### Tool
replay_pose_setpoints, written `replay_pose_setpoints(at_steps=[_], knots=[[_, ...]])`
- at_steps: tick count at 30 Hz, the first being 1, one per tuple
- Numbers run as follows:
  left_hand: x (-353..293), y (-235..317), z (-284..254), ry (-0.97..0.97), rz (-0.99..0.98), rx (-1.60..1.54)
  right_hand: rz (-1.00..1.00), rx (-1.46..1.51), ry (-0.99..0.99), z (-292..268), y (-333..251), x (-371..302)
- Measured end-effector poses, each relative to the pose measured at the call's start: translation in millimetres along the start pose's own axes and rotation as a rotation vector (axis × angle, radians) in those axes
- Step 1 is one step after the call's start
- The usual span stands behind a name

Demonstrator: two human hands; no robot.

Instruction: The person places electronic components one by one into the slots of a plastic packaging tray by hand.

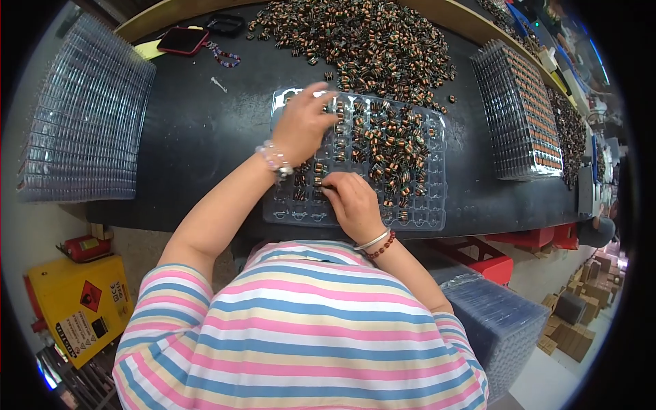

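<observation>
1. Head view: your tray [281,213], mid-frame, looked part filled; parts [340,152] stood in rows at left, others lay loose right of centre, and several pockets [298,216] along the lower edge were bare.
2. Your left hand [302,126], upper centre, had fingers spread; your right hand [357,205] bunched its fingertips below, what they pinched unclear.
3. Your heap [369,41], at the top, seemed left to place.

A clear, rectangular, glossy plastic tray [294,216] is gleaming; small, copper-striped, metallic-looking cylindrical parts [362,34] are glinting; a broad black bench [195,137] is shining smoothly; a pink-striped cloth shirt [307,324] is looking matt.
</observation>
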State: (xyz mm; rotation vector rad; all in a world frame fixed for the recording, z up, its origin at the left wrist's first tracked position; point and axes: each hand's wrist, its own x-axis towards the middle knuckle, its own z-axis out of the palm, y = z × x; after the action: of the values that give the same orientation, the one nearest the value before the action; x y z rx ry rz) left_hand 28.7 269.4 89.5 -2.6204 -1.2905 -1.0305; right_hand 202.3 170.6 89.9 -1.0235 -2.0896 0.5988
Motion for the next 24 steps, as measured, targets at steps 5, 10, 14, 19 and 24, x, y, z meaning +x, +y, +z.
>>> replay_pose_setpoints(at_steps=[5,10,14,19,24], knots=[[-51.7,24.1,-50.2,-0.049,-0.338,-0.098,0.265,0.220,0.053,-4.9,-4.4,-2.5],[-73.6,35.3,-49.6,-0.171,-0.293,-0.151,0.412,0.511,0.136,-4.4,7.6,-2.3],[-71.3,29.7,-47.2,-0.114,-0.310,-0.277,0.402,0.454,0.115,-7.8,4.2,-1.7],[-50.2,11.1,-49.3,0.025,-0.500,-0.403,0.371,0.389,0.098,-18.5,3.6,18.5],[-43.1,-15.3,-39.2,0.049,-0.661,-0.308,0.417,0.563,0.154,-10.6,15.3,64.4]])
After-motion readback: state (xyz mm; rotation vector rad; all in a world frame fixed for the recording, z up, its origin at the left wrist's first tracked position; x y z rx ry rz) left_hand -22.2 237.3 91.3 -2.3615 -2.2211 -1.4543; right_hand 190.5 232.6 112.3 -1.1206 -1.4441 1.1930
